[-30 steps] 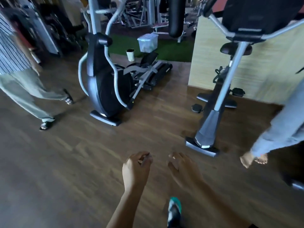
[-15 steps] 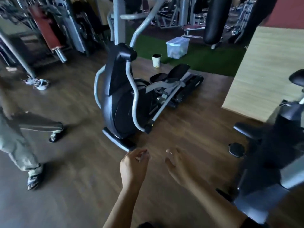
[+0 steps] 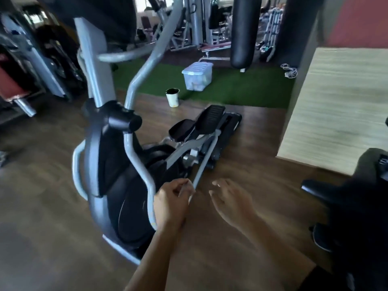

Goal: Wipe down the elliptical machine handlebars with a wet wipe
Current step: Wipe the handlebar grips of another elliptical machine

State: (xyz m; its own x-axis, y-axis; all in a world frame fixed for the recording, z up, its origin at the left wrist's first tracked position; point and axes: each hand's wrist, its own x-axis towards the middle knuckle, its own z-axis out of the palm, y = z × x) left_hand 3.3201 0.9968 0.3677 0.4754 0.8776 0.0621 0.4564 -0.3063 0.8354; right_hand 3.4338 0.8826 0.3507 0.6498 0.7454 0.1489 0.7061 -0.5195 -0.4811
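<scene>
Elliptical handlebars (image 3: 147,65) untouched, left grip (image 3: 171,204) curled, contents unclear, right grip (image 3: 231,201) loosely spread

head cam | faces forward-down | near elliptical machine (image 3: 126,175) | floor (image 3: 231,238) and both forearms fill bottom

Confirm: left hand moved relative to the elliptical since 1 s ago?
Yes. Left hand has closed on the elliptical: was well short of it, now right beside it.

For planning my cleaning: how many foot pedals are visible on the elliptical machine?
2. The raised pedal is nearer the white cup; the lower pedal sits just left of it. None appears hidden.
</scene>
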